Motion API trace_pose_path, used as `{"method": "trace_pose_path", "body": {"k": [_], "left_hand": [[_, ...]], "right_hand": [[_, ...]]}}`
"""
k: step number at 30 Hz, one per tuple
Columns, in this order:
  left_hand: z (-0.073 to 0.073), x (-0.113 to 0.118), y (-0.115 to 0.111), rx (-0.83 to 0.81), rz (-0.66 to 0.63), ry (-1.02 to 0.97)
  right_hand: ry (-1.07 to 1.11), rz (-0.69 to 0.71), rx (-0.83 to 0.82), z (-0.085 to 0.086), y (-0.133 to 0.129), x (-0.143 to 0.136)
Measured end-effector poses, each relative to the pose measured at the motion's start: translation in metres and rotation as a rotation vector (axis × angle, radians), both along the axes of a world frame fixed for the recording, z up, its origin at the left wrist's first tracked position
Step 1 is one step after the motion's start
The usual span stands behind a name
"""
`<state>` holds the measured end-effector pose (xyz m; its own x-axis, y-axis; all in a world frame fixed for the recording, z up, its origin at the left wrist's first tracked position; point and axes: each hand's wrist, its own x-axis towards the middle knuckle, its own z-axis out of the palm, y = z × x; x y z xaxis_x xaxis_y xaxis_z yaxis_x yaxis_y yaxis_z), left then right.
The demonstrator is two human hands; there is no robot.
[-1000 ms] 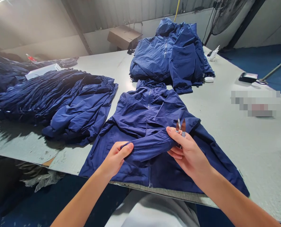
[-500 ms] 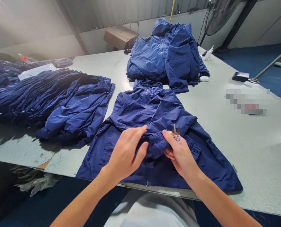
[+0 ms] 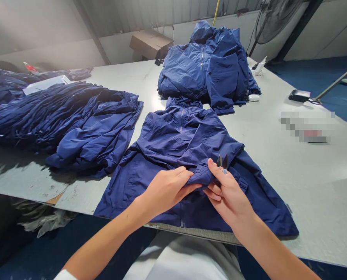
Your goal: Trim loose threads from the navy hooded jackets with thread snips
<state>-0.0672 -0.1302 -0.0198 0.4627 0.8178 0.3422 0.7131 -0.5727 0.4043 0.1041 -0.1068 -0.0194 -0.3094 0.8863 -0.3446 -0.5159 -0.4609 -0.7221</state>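
A navy blue zip jacket (image 3: 161,147) lies spread on the table in front of me, its collar pointing away. My left hand (image 3: 169,188) pinches the edge of a sleeve cuff (image 3: 201,175), thumb and fingers closed on the fabric. On the cuff's other side, my right hand (image 3: 227,190) grips the same cuff between thumb and fingers. Small thread snips (image 3: 222,162) are also tucked in my right hand, their two dark blades pointing up and apart. The palm hides most of the snips' handle.
Stacked navy garments (image 3: 94,116) cover the table's left side, with a white box (image 3: 46,83) on them. Piled jackets (image 3: 204,70) stand at the back. A cardboard box (image 3: 151,42), a fan (image 3: 275,19) and a small black device (image 3: 299,95) are farther off. The table's front edge runs close to me.
My left hand has gone from spread fingers beside the cuff to pinching it. My right hand has shifted slightly right, still holding cuff and snips, and the snips have turned a little.
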Motion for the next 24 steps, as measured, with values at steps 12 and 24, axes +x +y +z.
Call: {"method": "trace_pose_path", "body": {"k": [12,24], "left_hand": [[0.014,0.007,0.001,-0.045,-0.169,-0.627],[-0.009,0.029,0.006,-0.436,-0.156,-1.067]], "right_hand": [[-0.101,0.109,0.061,-0.001,-0.01,0.0],[-0.567,-0.063,0.474,-0.021,-0.018,0.004]]}}
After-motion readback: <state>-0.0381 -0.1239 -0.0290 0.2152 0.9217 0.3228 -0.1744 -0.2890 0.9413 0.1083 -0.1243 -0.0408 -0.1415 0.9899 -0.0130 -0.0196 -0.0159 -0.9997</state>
